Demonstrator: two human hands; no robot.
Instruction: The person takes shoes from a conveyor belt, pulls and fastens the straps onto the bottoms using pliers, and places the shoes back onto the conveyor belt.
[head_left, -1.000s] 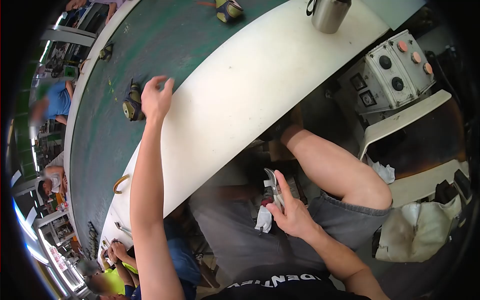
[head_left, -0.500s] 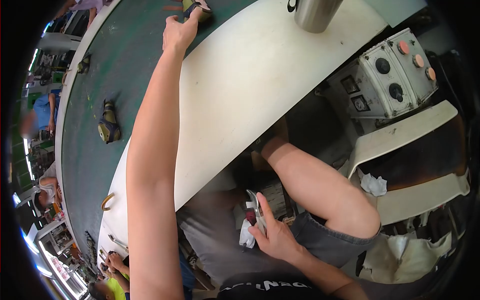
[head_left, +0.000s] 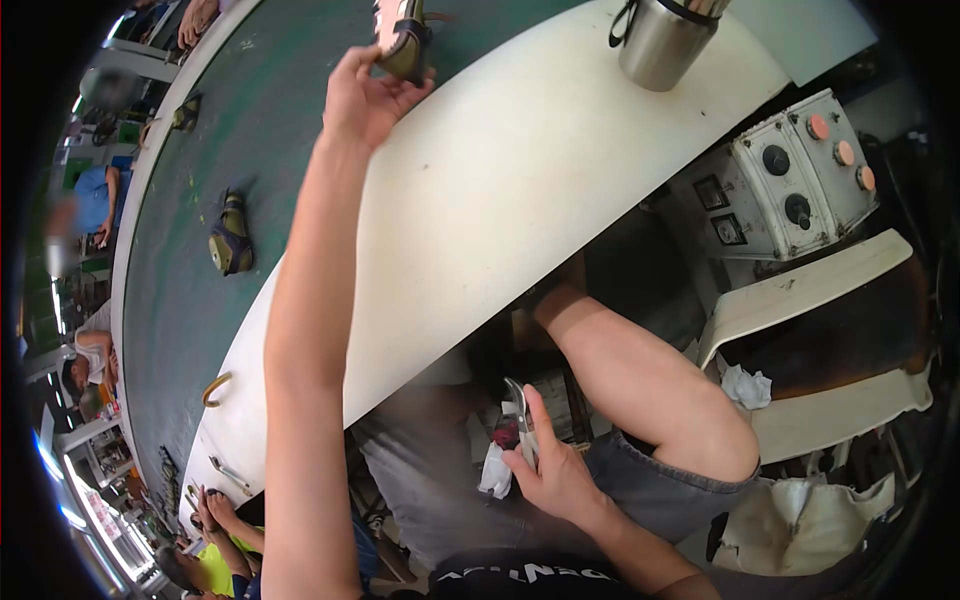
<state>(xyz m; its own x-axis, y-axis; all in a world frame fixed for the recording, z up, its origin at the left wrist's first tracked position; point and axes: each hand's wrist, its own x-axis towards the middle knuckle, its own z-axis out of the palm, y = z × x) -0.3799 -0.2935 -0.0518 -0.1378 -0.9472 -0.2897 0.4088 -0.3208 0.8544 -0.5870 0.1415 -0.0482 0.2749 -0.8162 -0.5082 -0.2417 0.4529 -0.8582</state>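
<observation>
At the top of the head view, my left hand (head_left: 362, 105) is closed around the end of an olive-and-dark shoe (head_left: 404, 52), over the edge of the green belt. Thumb and fingers lie on opposite sides of it. Low in front of my lap, my right hand (head_left: 560, 470) grips a metal pair of pliers (head_left: 522, 418) with curved jaws pointing up. Beside the pliers are a dark red piece (head_left: 505, 433) and a crumpled white wrap (head_left: 494, 472); whether my hand holds these too, I cannot tell. A second olive shoe (head_left: 232, 235) lies on the belt.
A cream worktop (head_left: 480, 210) curves along the green belt (head_left: 290, 120). On it stand a steel mug (head_left: 665, 45) and a tan ring (head_left: 214, 389). A control box (head_left: 790, 180) and white chair (head_left: 810, 290) are at right. Several people work along the belt's far side and lower left.
My left hand has taken hold of the shoe at the top, and it now sits slightly lower in view. My right hand keeps its grip on the pliers. The view has shifted slightly.
</observation>
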